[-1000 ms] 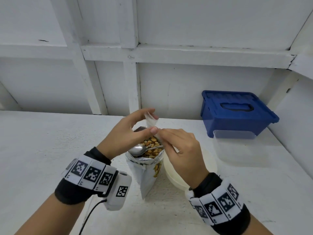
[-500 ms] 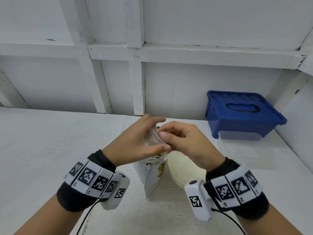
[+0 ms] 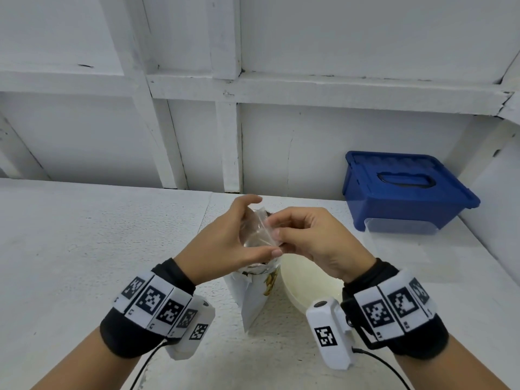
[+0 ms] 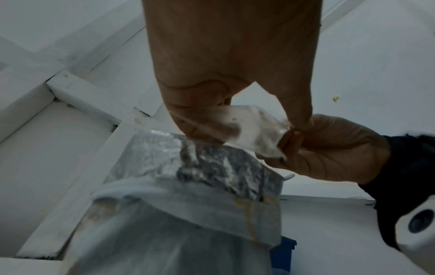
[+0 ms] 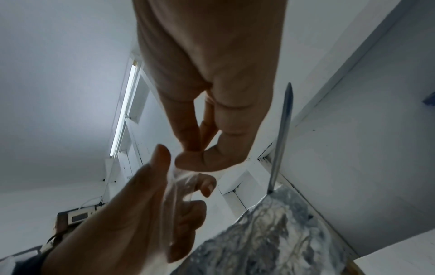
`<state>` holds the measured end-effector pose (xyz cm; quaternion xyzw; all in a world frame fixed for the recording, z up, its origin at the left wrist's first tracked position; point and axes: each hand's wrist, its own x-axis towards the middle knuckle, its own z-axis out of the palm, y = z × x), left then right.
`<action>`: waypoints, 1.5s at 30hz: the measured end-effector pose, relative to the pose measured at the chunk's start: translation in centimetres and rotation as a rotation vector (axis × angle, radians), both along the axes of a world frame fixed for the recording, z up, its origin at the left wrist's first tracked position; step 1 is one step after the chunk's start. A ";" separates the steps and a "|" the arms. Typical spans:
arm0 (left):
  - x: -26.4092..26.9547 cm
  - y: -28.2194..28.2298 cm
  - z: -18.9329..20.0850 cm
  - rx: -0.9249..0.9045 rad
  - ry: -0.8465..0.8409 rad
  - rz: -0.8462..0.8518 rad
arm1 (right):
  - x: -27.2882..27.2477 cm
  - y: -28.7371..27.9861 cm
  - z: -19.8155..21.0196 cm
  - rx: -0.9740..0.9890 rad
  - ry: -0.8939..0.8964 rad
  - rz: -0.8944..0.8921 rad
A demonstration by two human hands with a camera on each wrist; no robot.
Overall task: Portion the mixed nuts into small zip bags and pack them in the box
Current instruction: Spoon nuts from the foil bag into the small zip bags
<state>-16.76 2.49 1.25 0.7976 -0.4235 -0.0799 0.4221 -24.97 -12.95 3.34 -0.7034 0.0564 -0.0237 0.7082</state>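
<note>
A small clear zip bag (image 3: 257,232) is held between both hands just above the open foil nut pouch (image 3: 253,294). My left hand (image 3: 228,243) cups the bag from the left, thumb and fingers curled round it. My right hand (image 3: 304,237) pinches the bag's right edge between thumb and forefinger. In the left wrist view the zip bag (image 4: 247,130) looks empty, and the pouch's silver lining (image 4: 212,167) shows below it. A spoon handle (image 5: 282,134) sticks up out of the pouch (image 5: 270,238). The nuts are hidden by my hands.
A cream bowl (image 3: 309,285) sits right of the pouch on the white table (image 3: 84,249). A clear box with a blue lid (image 3: 402,192) stands at the back right against the white wall. Wrist camera cables trail toward me.
Both hands have come together over the pouch and hide the nuts and spoon. The zip bag went from upright to lying between my palms. My right wrist turned, showing its camera.
</note>
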 end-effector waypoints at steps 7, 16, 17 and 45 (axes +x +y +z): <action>-0.1 0.8 -0.2 0.180 -0.171 0.008 | -0.2 0.1 -0.3 -0.417 -0.025 -0.034; 0.1 1.4 -0.9 -0.012 -0.140 -0.030 | -0.1 0.9 -0.6 -0.370 -0.039 -0.016; 0.3 1.6 -1.0 -0.030 -0.126 -0.017 | -0.2 0.6 -0.6 -0.421 -0.068 -0.043; 3.0 3.8 -2.5 -0.033 -0.063 0.249 | 0.2 -1.1 0.3 -0.905 -0.653 -0.311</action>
